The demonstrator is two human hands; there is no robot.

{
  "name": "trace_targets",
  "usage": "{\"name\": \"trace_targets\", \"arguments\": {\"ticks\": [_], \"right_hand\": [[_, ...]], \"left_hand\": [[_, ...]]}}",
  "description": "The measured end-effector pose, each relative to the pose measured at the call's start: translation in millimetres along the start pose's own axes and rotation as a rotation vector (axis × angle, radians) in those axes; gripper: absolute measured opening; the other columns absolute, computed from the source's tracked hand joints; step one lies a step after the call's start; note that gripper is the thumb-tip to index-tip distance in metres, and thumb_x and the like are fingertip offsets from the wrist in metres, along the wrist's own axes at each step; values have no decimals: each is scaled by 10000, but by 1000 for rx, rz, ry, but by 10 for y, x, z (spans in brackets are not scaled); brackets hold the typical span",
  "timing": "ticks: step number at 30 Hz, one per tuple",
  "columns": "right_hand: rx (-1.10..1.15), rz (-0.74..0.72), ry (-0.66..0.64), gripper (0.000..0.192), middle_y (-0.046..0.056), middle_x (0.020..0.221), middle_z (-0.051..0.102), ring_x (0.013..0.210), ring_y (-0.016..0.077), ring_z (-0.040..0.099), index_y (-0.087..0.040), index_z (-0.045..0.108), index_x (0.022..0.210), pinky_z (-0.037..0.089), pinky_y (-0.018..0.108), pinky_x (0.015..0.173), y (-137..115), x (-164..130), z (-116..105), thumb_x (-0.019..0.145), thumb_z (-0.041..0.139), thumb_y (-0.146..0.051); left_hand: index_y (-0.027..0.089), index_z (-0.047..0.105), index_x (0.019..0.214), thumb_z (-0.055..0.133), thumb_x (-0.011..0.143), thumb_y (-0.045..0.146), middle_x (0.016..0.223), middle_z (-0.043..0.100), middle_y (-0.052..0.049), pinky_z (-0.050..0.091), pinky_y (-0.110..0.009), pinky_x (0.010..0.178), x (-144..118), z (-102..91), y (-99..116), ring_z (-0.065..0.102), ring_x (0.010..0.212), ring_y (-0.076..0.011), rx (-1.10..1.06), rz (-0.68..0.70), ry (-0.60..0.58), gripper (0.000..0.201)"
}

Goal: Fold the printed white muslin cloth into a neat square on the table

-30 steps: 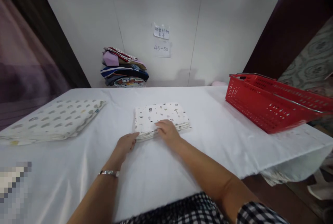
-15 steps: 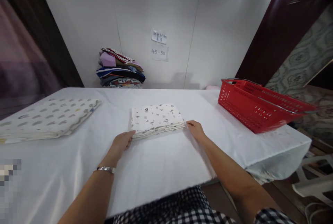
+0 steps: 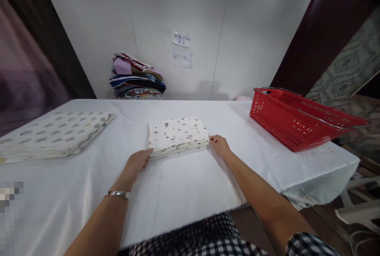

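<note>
Far left: a broad folded cloth with grey cloud shapes (image 3: 63,131) lies flat on the white-covered bench (image 3: 184,184), well apart from either hand.
Back wall: a stack of folded fabrics (image 3: 138,77) stands beyond the bench's far edge, striped and lilac pieces near the top.
Left hand: this one (image 3: 138,165), a silvery bracelet (image 3: 118,193) at the wrist, has its fingers together, pinching the printed cloth at its near left corner.
Printed cloth: the small folded white cloth (image 3: 178,133) lies on the bench between the two hands — its layered edge towards the person, palm trees on top.
Right hand: its partner (image 3: 221,145) reaches in from the other side, fingers closed on the near right corner — only the tips touching.
Far right: a red basket (image 3: 297,119) sits on the bench, just past the right hand's reach.
</note>
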State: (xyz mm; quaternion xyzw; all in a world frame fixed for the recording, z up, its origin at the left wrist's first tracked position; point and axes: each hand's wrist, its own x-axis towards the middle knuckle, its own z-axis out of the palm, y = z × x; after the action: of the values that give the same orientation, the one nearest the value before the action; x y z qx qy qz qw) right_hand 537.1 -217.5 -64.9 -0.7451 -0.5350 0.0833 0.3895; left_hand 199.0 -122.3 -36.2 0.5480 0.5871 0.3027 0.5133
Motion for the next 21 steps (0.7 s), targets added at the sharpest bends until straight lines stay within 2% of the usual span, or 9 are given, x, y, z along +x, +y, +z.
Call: {"name": "trace_targets", "arguments": {"ticks": [11, 21], "right_hand": [[-171, -7, -5, 164, 10, 855, 626, 709, 135, 519, -208, 631, 852, 366, 243, 645, 1, -38, -61, 781, 484, -223], [-34, -32, -11, 203, 8, 881, 623, 638, 118, 496, -203, 626, 899, 398, 246, 635, 26, -128, -57, 800, 471, -289]], "left_hand": [[197, 405, 506, 580, 650, 447, 392, 373, 53, 251, -231, 415, -3, 20, 2, 305, 376, -82, 52, -14, 16, 337], [198, 415, 509, 578, 656, 471, 390, 379, 50, 259, -238, 420, 11, -1, -35, 309, 378, -86, 79, 3, -2, 350]]}}
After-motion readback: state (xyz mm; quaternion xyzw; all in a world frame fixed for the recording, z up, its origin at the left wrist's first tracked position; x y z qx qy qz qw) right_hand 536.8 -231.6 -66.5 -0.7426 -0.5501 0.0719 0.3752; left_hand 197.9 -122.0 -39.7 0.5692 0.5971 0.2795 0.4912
